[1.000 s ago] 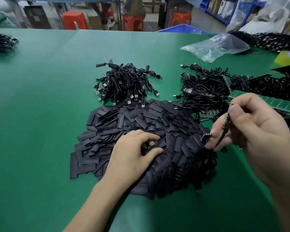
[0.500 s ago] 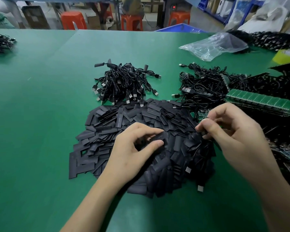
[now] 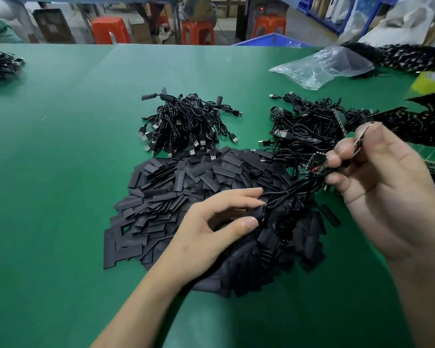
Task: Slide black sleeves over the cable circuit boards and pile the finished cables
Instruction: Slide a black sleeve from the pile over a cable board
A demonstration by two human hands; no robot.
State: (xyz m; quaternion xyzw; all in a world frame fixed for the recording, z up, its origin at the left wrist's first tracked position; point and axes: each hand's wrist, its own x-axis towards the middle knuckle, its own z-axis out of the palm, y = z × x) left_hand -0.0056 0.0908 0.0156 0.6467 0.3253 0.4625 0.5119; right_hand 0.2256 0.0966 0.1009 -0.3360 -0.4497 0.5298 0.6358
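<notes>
At two o'clock from the left hand (image 3: 211, 227), half-open on the sleeve pile (image 3: 176, 194), the right hand (image 3: 387, 192) pinched bare circuit boards (image 3: 315, 163), cables (image 3: 295, 189) trailing leftward.

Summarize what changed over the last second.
The right hand, down at the edge of the sleeve pile half a second ago, has lifted, gripping a bunch of cables with bare circuit boards. The left hand stayed on the sleeve pile, fingers now straighter. The finished cable pile did not move.
</notes>
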